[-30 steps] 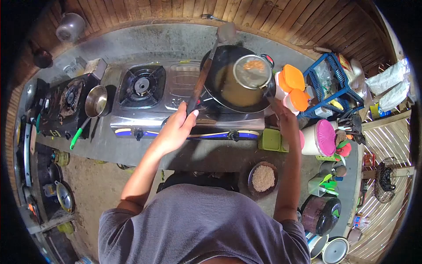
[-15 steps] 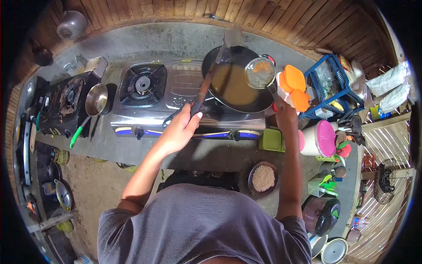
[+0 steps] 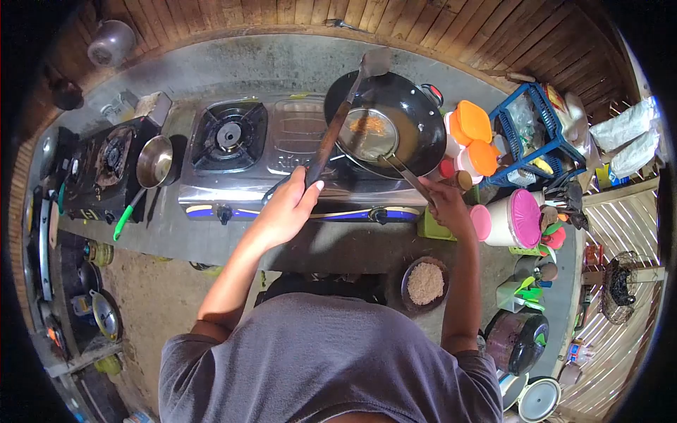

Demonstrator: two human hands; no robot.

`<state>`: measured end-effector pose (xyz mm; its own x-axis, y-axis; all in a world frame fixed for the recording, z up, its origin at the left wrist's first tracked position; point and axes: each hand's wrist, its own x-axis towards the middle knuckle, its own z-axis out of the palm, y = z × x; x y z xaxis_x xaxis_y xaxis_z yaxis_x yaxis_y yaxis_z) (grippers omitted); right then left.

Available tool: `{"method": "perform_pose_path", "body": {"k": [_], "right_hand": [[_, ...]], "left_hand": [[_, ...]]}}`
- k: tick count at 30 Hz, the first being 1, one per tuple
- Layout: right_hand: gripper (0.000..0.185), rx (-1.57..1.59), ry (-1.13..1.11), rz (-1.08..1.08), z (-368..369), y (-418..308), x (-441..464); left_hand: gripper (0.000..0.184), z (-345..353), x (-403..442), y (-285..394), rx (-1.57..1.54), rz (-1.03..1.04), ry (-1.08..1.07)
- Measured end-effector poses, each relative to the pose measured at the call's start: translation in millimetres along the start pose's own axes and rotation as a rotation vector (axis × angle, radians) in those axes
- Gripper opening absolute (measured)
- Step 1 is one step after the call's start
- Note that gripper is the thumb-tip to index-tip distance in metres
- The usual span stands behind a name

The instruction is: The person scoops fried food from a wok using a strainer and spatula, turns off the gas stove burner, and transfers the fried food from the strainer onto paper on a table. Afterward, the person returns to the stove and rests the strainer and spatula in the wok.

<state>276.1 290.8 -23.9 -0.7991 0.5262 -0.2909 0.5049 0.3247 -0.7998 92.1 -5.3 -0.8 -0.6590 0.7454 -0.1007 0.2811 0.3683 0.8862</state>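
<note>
My left hand (image 3: pixel 288 206) is closed around the dark wooden handle of a spatula (image 3: pixel 330 137). Its flat metal blade points away from me, past the wok's far left rim. A black handle shows beneath this hand; whether the fingers also grip it is hidden. The black wok (image 3: pixel 423 141) sits on the right side of the stove and holds brownish liquid (image 3: pixel 407 149). Over the wok's left half is a round mesh strainer (image 3: pixel 381 149) with orange-brown bits in it. My right hand (image 3: pixel 449 206) grips the strainer's handle.
A bare burner (image 3: pixel 229 136) is on the stove's left side. Orange-lidded containers (image 3: pixel 471 123), a blue rack (image 3: pixel 525 130) and a pink-lidded tub (image 3: pixel 523 218) stand right. A bowl of pale grains (image 3: pixel 424 283) lies near my right forearm. A green-handled saucepan (image 3: pixel 154 162) is left.
My right hand has brought the strainer left, from the wok's right rim to over its left half, and has come slightly nearer me. My left hand and the spatula have barely moved.
</note>
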Motion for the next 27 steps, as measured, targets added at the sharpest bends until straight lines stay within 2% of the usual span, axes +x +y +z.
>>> {"method": "perform_pose_path", "body": {"k": [5, 11, 14, 17, 19, 21, 24, 27], "right_hand": [[0.037, 0.205, -0.046, 0.069, -4.4, -2.4, -5.0], [0.032, 0.160, 0.170, -0.033, -18.0, -13.1, -8.5], [0.029, -0.096, 0.305, -0.213, -39.8, 18.5, 6.6], [0.031, -0.410, 0.444, -0.400, -57.0, 17.9, 6.3], [0.032, -0.488, 0.448, -0.322, -63.5, 9.0, 1.9], [0.031, -0.529, 0.453, -0.270, -63.3, 2.5, -1.4], [0.031, -0.703, 0.528, -0.263, -55.9, 9.6, -3.3], [0.032, -0.715, 0.467, -0.305, -53.0, 22.1, 0.4]], "left_hand": [[0.035, -1.3, -0.2, -1.5, -0.018, 0.002, 0.010], [0.035, 0.8, 0.4, -5.5, -0.041, 0.014, 0.029], [0.035, 2.5, -0.6, -8.0, -0.043, 0.015, 0.032], [0.035, 1.7, -2.0, -6.2, -0.018, 0.017, 0.021], [0.036, 3.3, -2.5, -9.4, 0.008, 0.056, 0.031], [0.037, 3.1, -3.9, -5.8, 0.021, 0.010, 0.013], [0.038, 4.1, -4.7, -5.6, 0.027, 0.009, 0.023], [0.039, 4.4, -4.9, -6.6, 0.036, 0.000, 0.022]]}}
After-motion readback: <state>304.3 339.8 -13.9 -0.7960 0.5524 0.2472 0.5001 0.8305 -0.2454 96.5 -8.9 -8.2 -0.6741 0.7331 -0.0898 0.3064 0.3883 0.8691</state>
